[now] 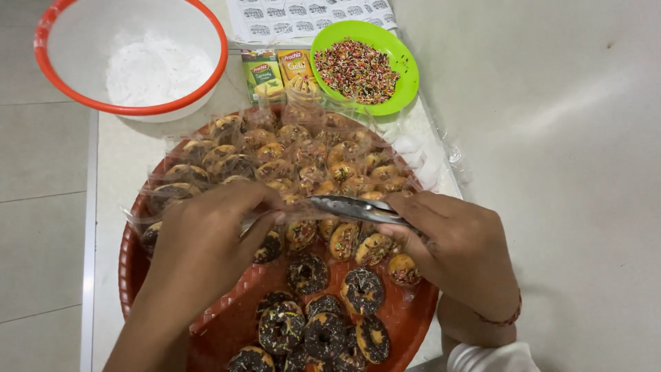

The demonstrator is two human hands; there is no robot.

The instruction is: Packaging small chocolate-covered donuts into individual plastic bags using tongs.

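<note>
a: hands?

b: right hand (451, 241) closed on shiny metal tongs (344, 207) mid frame, likely to keep fingers off the icing. left hand (206, 238) curled at the tongs' other end; can't tell if it grips them or the clear plastic wrap (296, 148).

a: tongs sit where?

b: over the round red woven plastic tray (406, 313) of small sprinkle-topped doughnuts (306, 272), centre.

a: hidden stuff?

b: wrap blurs the upper doughnuts. tray cut off at the bottom. green plastic plate of sprinkles (365, 65) on the white tabletop (551, 138).
</note>
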